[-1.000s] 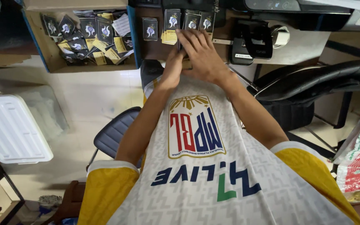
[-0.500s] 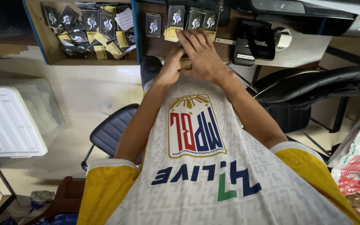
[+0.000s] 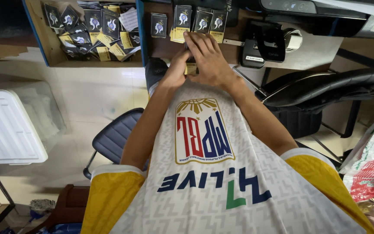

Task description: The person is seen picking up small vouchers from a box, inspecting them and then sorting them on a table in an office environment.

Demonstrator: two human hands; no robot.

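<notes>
your left hand [image 3: 176, 71] and right hand [image 3: 208, 58] both grip a small yellow-tagged packet [image 3: 191, 68] at the bench's [image 3: 317, 54] near edge.

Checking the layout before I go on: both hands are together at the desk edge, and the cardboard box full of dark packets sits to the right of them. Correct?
Not quite. The head view shows the cardboard box of dark packets to the left of the hands, not the right. The left hand and right hand are indeed together at the desk edge.
</notes>
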